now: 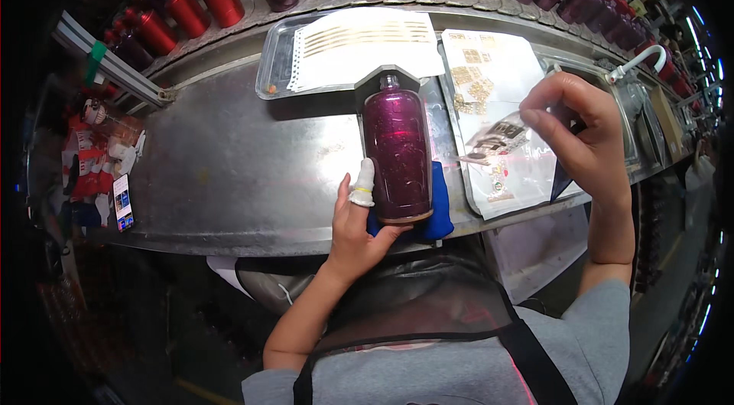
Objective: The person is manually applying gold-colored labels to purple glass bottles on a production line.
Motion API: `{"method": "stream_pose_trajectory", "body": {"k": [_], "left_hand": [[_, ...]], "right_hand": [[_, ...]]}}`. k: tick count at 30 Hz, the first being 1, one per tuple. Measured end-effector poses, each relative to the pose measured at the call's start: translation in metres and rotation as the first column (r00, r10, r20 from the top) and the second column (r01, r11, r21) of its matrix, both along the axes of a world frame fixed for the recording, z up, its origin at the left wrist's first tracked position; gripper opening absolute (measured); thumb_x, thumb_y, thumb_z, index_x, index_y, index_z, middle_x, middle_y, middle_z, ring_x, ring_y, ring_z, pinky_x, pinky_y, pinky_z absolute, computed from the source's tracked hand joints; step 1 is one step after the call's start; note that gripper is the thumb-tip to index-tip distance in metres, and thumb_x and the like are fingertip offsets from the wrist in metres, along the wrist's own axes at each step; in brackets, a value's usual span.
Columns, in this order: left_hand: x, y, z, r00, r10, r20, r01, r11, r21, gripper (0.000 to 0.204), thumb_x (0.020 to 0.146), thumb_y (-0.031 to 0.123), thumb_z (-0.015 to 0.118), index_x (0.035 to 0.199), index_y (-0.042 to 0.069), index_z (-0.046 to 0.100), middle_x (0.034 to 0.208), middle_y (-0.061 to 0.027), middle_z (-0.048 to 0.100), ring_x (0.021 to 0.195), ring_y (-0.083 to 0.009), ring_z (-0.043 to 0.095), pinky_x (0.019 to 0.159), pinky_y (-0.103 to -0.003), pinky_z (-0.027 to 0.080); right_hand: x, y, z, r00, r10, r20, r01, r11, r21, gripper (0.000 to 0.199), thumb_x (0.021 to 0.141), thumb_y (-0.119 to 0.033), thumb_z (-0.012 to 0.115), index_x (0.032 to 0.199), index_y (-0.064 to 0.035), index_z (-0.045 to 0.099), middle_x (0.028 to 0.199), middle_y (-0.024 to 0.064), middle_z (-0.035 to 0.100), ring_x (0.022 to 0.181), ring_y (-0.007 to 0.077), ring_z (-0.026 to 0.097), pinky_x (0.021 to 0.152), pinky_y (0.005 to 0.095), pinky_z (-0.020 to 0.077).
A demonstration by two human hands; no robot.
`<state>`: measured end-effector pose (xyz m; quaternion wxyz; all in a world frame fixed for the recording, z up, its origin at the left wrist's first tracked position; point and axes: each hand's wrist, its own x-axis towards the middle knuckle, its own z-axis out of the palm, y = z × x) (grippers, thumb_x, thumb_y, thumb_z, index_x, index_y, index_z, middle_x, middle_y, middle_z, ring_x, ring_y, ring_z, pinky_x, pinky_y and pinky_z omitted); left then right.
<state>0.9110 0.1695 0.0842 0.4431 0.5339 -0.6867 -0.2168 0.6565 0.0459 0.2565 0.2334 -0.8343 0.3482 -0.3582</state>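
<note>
Left hand (354, 225) steadies purple bottle (397, 146) (lying flat); right hand (582, 132) pinches sticker (501, 133).

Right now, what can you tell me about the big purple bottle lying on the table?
The glossy dark purple bottle looks like glass, with a rounded body, a narrow neck and a small cap. It lies on its side on the grey metal worktable, neck pointing away from the person. Its base rests over a blue pad. The left hand steadies its lower end, a white-wrapped finger against its side.
</note>
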Motion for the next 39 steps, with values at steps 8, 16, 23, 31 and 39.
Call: {"method": "stream_pose_trajectory", "body": {"k": [8, 16, 23, 31, 39], "left_hand": [[0.015, -0.008, 0.015, 0.995, -0.069, 0.076, 0.060, 0.992, 0.112, 0.101, 0.075, 0.034, 0.080, 0.148, -0.007, 0.024, 0.139, -0.0215, 0.050, 0.127, -0.0355, 0.052, 0.117, -0.052, 0.017], [-0.002, -0.011, 0.027, 0.799, -0.016, -0.601, 0.198, 0.951, 0.237, 0.093, 0.078, 0.017, 0.075, 0.150, -0.005, 0.021, 0.145, -0.0199, 0.043, 0.131, -0.0291, 0.045, 0.112, -0.037, 0.031], [-0.010, -0.013, 0.019, 0.875, 0.066, -0.479, 0.051, 0.972, 0.228, 0.087, 0.081, 0.015, 0.073, 0.149, -0.007, 0.023, 0.140, -0.0223, 0.044, 0.130, -0.0288, 0.046, 0.109, -0.038, 0.035], [-0.011, -0.013, 0.019, 0.882, 0.081, -0.464, 0.035, 0.971, 0.236, 0.085, 0.082, 0.017, 0.073, 0.148, -0.007, 0.025, 0.142, -0.0235, 0.042, 0.133, -0.0303, 0.043, 0.110, -0.039, 0.033], [-0.011, -0.013, 0.021, 0.874, 0.074, -0.481, 0.038, 0.975, 0.220, 0.085, 0.082, 0.018, 0.073, 0.147, -0.008, 0.026, 0.143, -0.0242, 0.040, 0.133, -0.0312, 0.042, 0.111, -0.039, 0.032]], "right_hand": [[0.031, 0.004, 0.013, 0.973, 0.198, 0.114, -0.223, 0.935, 0.275, 0.008, 0.083, -0.007, 0.071, 0.085, -0.0007, 0.065, 0.072, -0.0031, 0.058, 0.057, -0.0004, 0.040, 0.050, 0.0187, 0.0294], [0.069, -0.045, -0.038, 0.947, 0.262, 0.185, -0.320, 0.797, 0.512, 0.010, 0.088, -0.009, 0.068, 0.089, 0.0009, 0.065, 0.078, -0.0025, 0.059, 0.069, 0.0020, 0.050, 0.061, 0.0190, 0.0409], [0.081, -0.063, -0.063, 0.931, 0.302, 0.206, -0.365, 0.782, 0.505, 0.012, 0.091, -0.010, 0.067, 0.092, 0.0008, 0.064, 0.084, -0.0011, 0.062, 0.077, 0.0031, 0.055, 0.069, 0.0199, 0.0450], [0.086, -0.068, -0.070, 0.931, 0.279, 0.234, -0.363, 0.760, 0.538, 0.015, 0.091, -0.013, 0.068, 0.093, 0.0008, 0.064, 0.087, 0.0002, 0.064, 0.080, 0.0049, 0.057, 0.073, 0.0224, 0.0477], [0.087, -0.067, -0.069, 0.937, 0.251, 0.243, -0.346, 0.763, 0.546, 0.015, 0.091, -0.014, 0.069, 0.093, 0.0006, 0.064, 0.087, -0.0001, 0.064, 0.081, 0.0049, 0.057, 0.074, 0.0220, 0.0477]]}}
